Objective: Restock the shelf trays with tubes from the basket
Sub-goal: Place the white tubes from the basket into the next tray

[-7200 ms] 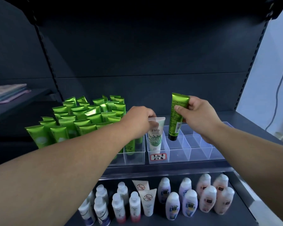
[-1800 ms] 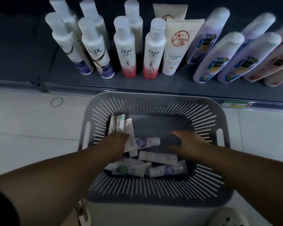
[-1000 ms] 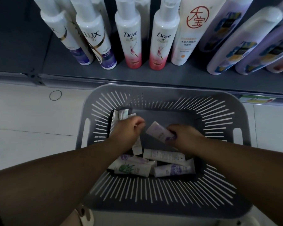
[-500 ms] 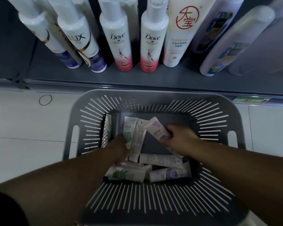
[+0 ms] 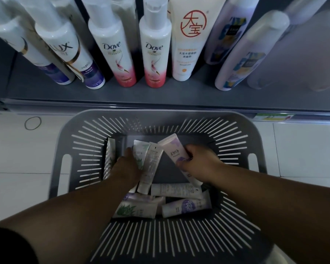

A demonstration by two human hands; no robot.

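Finding: retail shop, toiletries aisle. Beyond my left hand and right hand runs a grey metal shelf with branded stock fronted in rows: white Lux bottles with purple bases, white Dove bottles with pink bases, a large white tube with a red circular mark and lilac plastic bottles. A green-and-white paper label sits in the shelf's front rail, beyond my right hand. Under both hands, a grey slotted plastic basket holding small white printed tubes stands on white floor tiles.

White floor tiles (a dark ring lies there) meet a grey shelf of bottles.
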